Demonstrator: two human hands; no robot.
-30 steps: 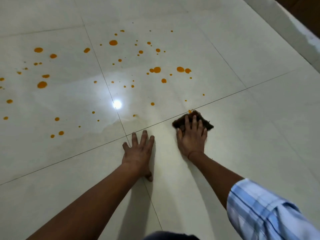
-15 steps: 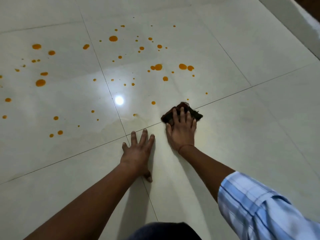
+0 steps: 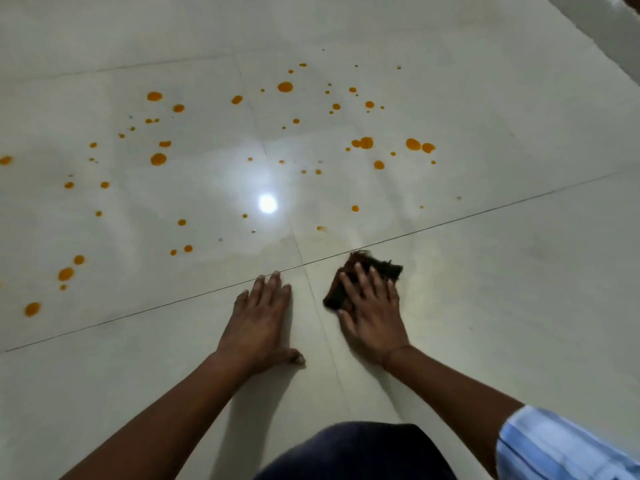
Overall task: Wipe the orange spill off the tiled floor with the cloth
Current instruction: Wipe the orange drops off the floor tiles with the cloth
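Dozens of orange spill drops (image 3: 365,143) lie ahead and leftward of the dark brown frayed cloth (image 3: 379,266), pressed to the pale glossy tiled floor (image 3: 502,271) under the flat, straight-fingered grip of the right hand (image 3: 372,315), while the left hand (image 3: 258,320) rests spread just beside it.

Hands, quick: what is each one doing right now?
Left hand: open, flat on the floor, holding nothing.
Right hand: open, pressing the cloth down flat.
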